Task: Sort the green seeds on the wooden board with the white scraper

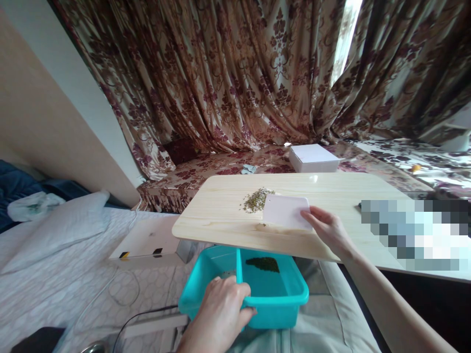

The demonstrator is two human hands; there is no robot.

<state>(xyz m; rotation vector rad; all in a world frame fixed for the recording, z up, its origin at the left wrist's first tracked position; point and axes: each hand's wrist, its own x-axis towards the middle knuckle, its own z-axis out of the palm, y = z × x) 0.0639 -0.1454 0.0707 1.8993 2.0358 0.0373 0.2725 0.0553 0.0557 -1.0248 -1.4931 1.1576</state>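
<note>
Head view | Right hand (326, 228), right of center, pinches white scraper card (285, 211) beside greenish grains (256, 200) mid-frame on wood-grain tabletop (217, 196) | Left hand (224, 306), lower center, clasps turquoise two-compartment bin (281, 314) by near rim

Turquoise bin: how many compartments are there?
2: the left compartment, partly hidden behind the left hand, and the right compartment, where dark green grains lie.

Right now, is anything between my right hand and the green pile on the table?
Only the white card your right hand holds; in view, its left end meets the green pile. Nothing else visible stands between.
</note>
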